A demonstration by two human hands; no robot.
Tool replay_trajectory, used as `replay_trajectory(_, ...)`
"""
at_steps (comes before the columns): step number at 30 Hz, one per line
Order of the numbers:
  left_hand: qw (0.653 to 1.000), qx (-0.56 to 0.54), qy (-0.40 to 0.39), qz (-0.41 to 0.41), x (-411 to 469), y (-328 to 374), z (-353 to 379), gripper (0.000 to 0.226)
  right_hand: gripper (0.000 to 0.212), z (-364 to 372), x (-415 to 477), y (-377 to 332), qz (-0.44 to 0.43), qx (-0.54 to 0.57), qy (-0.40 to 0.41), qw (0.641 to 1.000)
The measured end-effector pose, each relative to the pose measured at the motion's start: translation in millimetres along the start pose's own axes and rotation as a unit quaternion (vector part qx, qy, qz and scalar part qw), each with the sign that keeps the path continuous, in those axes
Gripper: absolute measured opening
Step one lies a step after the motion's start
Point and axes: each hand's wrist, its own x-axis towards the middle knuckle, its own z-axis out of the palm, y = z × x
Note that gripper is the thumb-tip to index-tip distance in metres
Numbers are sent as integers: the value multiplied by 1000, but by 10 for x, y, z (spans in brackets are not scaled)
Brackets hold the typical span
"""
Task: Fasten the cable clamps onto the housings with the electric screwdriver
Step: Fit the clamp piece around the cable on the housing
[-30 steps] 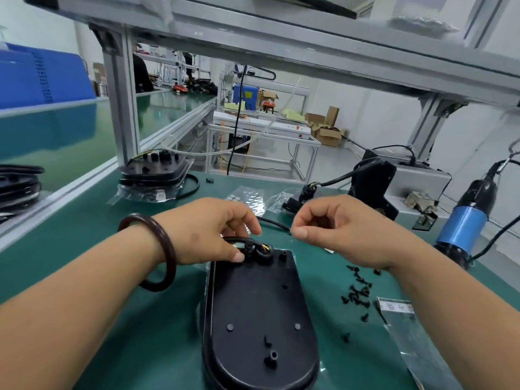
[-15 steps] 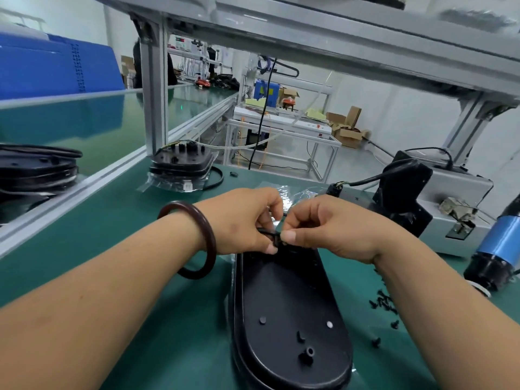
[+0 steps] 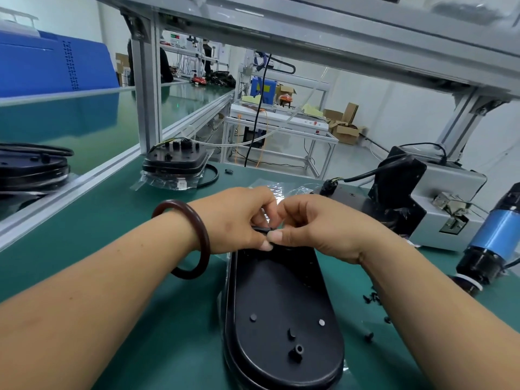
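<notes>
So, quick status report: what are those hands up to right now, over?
Left hand and right hand both pinching the black cable at the far end of the housing. Electric screwdriver untouched, off right. Nothing in the way.

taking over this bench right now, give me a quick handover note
Left hand pinches the black cable at the far end of the housing.
Right hand pinches the same cable, thumb on top; the clamp is hidden under the fingers.
Electric screwdriver: unheld, on the right. Loose screws lie on the mat right of the housing.
Done: housing laid flat, cable held at its end. No driven screw visible.
Left: seat the clamp, take a screw, drive it. Bagged stack of housings sits far left; its state is unclear.
</notes>
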Motion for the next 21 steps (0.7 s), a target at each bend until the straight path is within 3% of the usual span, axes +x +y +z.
replay_trajectory(5, 997, -61, -11, -34, -2, -48, -99, 34, 12, 13, -1, 50, -2, -27, 23, 999)
replay_trajectory(9, 995, -80, -30, -44, -16, -21, -148, 23, 15, 30, 34, 50, 19, 34, -4, 999)
replay_trajectory(12, 999, 31, -29, -15, -22, 40, -116, 24, 16, 20, 67, 58, 33, 95, -24, 995)
replay_trajectory(15, 992, 119, 38, 13, -21, 87, -41, 25, 9, 16, 75, 52, 41, 116, -19, 992)
replay_trajectory(18, 990, 120, 68, 12, -20, 66, -29, 25, 34, 19, 60, 57, 36, 104, -24, 994)
replay_trajectory(21, 993, 99, 58, -11, -11, 14, -54, 13, 42, 42, 35, 88, 22, 80, 0, 997)
